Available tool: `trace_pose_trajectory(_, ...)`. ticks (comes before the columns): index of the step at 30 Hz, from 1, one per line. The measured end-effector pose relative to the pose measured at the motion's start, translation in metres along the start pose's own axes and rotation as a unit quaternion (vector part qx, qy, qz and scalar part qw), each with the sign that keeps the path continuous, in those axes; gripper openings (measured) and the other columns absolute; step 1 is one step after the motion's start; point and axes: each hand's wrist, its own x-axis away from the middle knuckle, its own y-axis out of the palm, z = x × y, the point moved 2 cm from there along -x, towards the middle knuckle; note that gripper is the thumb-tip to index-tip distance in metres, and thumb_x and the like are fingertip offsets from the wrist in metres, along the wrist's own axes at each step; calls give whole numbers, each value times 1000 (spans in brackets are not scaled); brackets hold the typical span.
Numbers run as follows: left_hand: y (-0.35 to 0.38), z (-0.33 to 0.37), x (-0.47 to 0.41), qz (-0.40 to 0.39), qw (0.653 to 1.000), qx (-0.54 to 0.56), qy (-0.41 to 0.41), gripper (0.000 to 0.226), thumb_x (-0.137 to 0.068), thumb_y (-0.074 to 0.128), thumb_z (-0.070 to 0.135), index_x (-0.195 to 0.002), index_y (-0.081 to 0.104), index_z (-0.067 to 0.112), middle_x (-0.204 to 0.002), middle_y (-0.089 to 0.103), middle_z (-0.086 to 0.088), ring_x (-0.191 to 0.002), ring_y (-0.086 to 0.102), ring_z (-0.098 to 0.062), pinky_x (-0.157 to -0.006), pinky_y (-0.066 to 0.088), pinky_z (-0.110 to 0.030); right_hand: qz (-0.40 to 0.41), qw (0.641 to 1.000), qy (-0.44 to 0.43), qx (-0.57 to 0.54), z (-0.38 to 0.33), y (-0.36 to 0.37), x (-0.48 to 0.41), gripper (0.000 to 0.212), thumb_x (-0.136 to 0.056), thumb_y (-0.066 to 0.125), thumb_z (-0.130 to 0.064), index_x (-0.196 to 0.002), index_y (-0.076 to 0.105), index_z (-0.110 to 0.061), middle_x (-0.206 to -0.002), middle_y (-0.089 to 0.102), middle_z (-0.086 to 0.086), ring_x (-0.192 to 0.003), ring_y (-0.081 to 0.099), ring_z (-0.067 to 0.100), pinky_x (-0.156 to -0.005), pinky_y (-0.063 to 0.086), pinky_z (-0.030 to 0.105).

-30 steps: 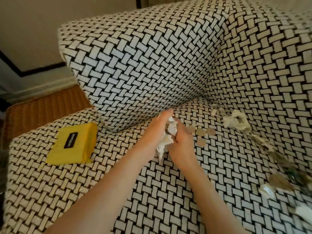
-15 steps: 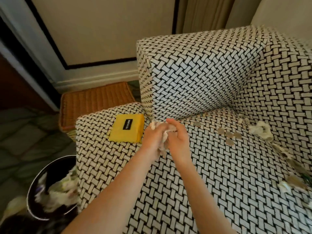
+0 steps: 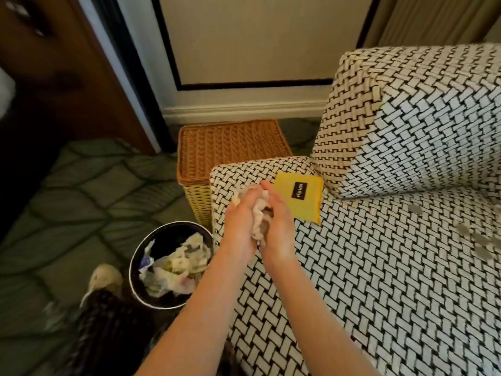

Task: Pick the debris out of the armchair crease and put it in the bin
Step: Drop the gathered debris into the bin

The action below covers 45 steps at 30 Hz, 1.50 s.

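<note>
Debris wad (image 3: 259, 216) is squeezed between our hands, left hand (image 3: 240, 227) and right hand (image 3: 280, 226) both curled round it, over the front corner of the armchair (image 3: 379, 280). Bin (image 3: 165, 238) sits on the floor just beside, scraps already inside. Yellow pad (image 3: 301, 200) lies on the seat near our right hand.

Flat yellow packet (image 3: 298, 199) near wicker hamper (image 3: 230, 143)

Debris (image 3: 259, 215), perhaps tissue, largely hidden
</note>
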Motion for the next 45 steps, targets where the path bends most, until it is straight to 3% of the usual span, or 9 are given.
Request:
trace_pose_trajectory(5, -52, 9, -20, -9, 988, 146, -48, 49, -70, 74, 37, -109, 62, 11, -88, 68, -4, -79, 67, -17, -62, 51, -26, -10, 999, 47, 9, 51, 36, -16, 29, -96, 40, -21, -115, 61, -18, -116, 65, 10, -104, 63, 23, -93, 50, 38)
trace_pose_trajectory(10, -107, 11, -47, 84, 996, 30, -10, 42, -87, 45, 55, -112, 55, 22, -93, 59, 7, -79, 57, -9, -69, 46, -27, -39, 995, 95, 17, 106, 65, -33, 32, -94, 40, -24, -118, 58, -13, -118, 63, 12, -108, 61, 25, -99, 46, 42)
trace_pose_trajectory(15, -158, 3, -67, 101, 984, 133, -56, 37, -83, 56, 47, -100, 63, 14, -87, 68, -5, -79, 65, -18, -67, 49, -30, -33, 977, 209, 13, 154, 83, -42, 35, -95, 41, -23, -124, 55, -9, -115, 63, 13, -102, 62, 24, -95, 48, 37)
trace_pose_trajectory(20, -197, -10, -81, 249, 964, 35, -83, 44, -84, 60, 39, -116, 59, 8, -102, 67, -12, -92, 65, -27, -86, 52, -38, 44, 933, 345, -90, 170, 78, -41, 28, -94, 43, -17, -110, 58, 0, -107, 62, 18, -107, 57, 31, -98, 42, 39)
trace_pose_trajectory(24, -220, -17, -86, 333, 941, -20, -60, 46, -84, 60, 36, -120, 55, 7, -109, 63, -10, -98, 60, -26, -93, 48, -37, 62, 926, 368, -54, 185, 80, -46, 31, -93, 44, -15, -122, 51, -8, -98, 58, 14, -94, 57, 28, -86, 42, 39)
trace_pose_trajectory(28, -237, -18, -91, 346, 929, -129, -10, 25, -85, 58, 32, -96, 64, 11, -100, 66, -11, -93, 61, -26, -83, 46, -34, 62, 916, 397, 3, 205, 80, -48, 20, -92, 44, -19, -108, 55, -13, -95, 54, 10, -92, 54, 26, -75, 43, 37)
trace_pose_trajectory(34, -237, -20, -89, 304, 934, -185, -38, 41, -85, 61, 21, -125, 50, 15, -115, 54, -4, -103, 53, -23, -87, 41, -31, 93, 915, 391, -27, 200, 76, -46, 28, -97, 36, -12, -122, 48, -9, -92, 57, 14, -82, 55, 26, -83, 43, 38)
trace_pose_trajectory(37, -232, -12, -84, 318, 927, -197, -35, 34, -88, 54, 19, -121, 53, 17, -121, 57, -8, -106, 55, -26, -95, 43, -36, 90, 914, 395, -29, 186, 73, -42, 37, -98, 32, -9, -133, 41, -2, -123, 51, 18, -113, 49, 33, -101, 34, 42)
trace_pose_trajectory(45, -192, 11, -65, 285, 945, -162, 4, 16, -89, 49, 9, -93, 59, 21, -105, 61, -3, -98, 55, -18, -93, 45, -35, 25, 930, 363, -60, 144, 71, -34, 42, -99, 36, -13, -140, 33, -7, -149, 25, 18, -138, 24, 32, -109, 24, 44)
